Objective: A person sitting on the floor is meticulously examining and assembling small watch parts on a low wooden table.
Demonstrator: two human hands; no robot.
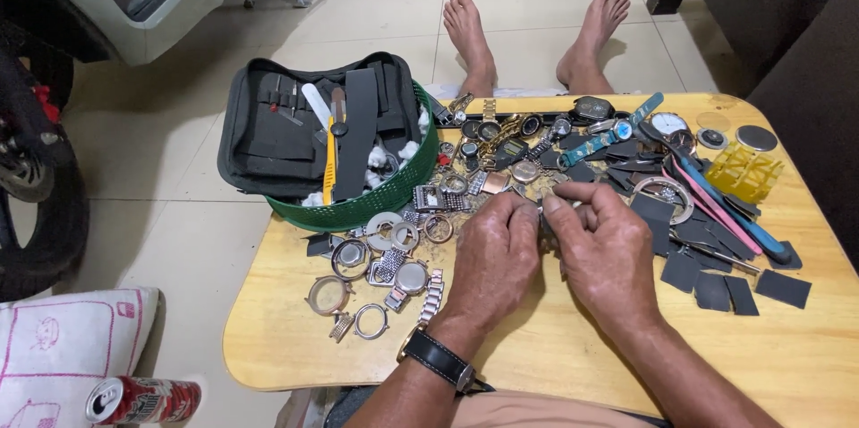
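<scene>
Head view: both hands were brought together over the middle of the wooden tabletop (555, 365). The left hand (494, 258) and the right hand (601, 254) met fingertip to fingertip, and a small metal watch part (540, 213) was pinched between the fingers of the two; only a sliver of it was shown, so its exact kind could not be told. A dark-strapped wristwatch (438, 358) was worn on the left wrist.

The part was judged to be light, stiff and smooth, hence easily dropped or flicked away; a hold by its edges with the fingertips, rather than across any glass face, was thought safest.

Just left of the hands, loose watch cases and rings (367, 276) were scattered, with a metal bracelet piece (432, 294) beside them. Farther off, a heap of watches (519, 146) was spread across the far edge. To the far left, a green basket (376, 204) with a black tool case (304, 124) in it overhung the tabletop. To the right, dark flat squares (716, 289) and a yellow plastic holder (743, 173) were laid.
</scene>
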